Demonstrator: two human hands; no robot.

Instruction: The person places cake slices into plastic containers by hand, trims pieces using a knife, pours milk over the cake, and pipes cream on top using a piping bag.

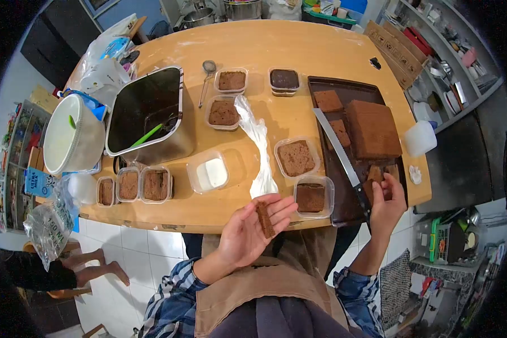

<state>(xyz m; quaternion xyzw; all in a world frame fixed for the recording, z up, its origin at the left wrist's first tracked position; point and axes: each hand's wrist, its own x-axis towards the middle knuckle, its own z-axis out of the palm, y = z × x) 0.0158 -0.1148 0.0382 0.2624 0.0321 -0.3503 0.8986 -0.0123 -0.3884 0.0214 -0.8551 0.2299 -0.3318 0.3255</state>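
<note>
My left hand (pixel 253 231) is palm up with fingers spread, and a strip of brown cake (pixel 264 220) lies across it. At the right, my right hand (pixel 388 203) pinches a small cake piece (pixel 372 183) over the dark tray (pixel 343 214). A large cake block (pixel 373 129) and flat cake slices (pixel 328 101) sit on that tray. The long knife (pixel 342 152) rests across the tray's left part, its black handle beside my right hand. Just left of the tray are two plastic tubs with cake, an upper one (pixel 297 158) and a lower one (pixel 314 197).
A steel bin (pixel 180 135) with a green-handled tool and a white bucket (pixel 67 135) stand at the left. Nearby are a tub of white cream (pixel 211 172), a white piping bag (pixel 257 141), a small sieve (pixel 208 67) and more cake tubs. A person's bare legs (pixel 96 267) show lower left.
</note>
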